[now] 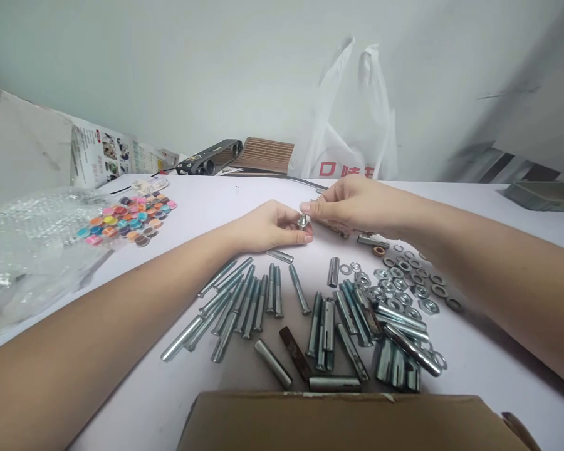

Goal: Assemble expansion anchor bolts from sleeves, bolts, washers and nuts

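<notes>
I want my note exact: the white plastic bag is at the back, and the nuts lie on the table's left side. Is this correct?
Only the side is wrong: the head view shows the nuts on the table's right side. The white plastic bag is at the back.

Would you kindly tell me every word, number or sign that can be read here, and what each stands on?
"口": red, on the white plastic bag; the red marks after it are too unclear to read.
Printed sheet at left: lettering too small to read.
Black device: small marks, too blurred to read.
</notes>
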A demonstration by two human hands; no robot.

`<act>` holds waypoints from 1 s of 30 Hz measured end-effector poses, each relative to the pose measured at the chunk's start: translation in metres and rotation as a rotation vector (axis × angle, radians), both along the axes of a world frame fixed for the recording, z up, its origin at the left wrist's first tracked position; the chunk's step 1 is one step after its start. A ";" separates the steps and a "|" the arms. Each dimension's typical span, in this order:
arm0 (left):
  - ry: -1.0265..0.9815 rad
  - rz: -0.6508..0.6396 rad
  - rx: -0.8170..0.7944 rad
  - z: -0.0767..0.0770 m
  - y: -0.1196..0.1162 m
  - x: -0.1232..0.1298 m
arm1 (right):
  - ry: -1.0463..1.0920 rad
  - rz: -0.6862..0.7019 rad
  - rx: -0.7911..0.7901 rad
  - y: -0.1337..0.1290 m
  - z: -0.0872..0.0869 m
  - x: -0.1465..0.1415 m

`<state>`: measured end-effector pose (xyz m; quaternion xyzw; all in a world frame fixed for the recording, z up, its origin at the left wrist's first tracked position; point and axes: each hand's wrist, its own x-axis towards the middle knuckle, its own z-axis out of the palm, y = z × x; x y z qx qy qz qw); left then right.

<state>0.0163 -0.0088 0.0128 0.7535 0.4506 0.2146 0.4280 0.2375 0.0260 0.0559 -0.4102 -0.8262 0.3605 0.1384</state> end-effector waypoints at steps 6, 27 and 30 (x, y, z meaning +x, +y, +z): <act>-0.013 0.001 0.014 0.000 0.000 0.001 | -0.195 0.083 0.022 -0.008 0.018 0.005; 0.037 0.040 0.006 -0.001 -0.001 0.000 | -0.952 0.388 -0.047 -0.011 0.034 0.018; 0.048 0.045 0.007 0.000 -0.001 0.000 | -0.938 0.452 -0.090 -0.011 0.032 0.013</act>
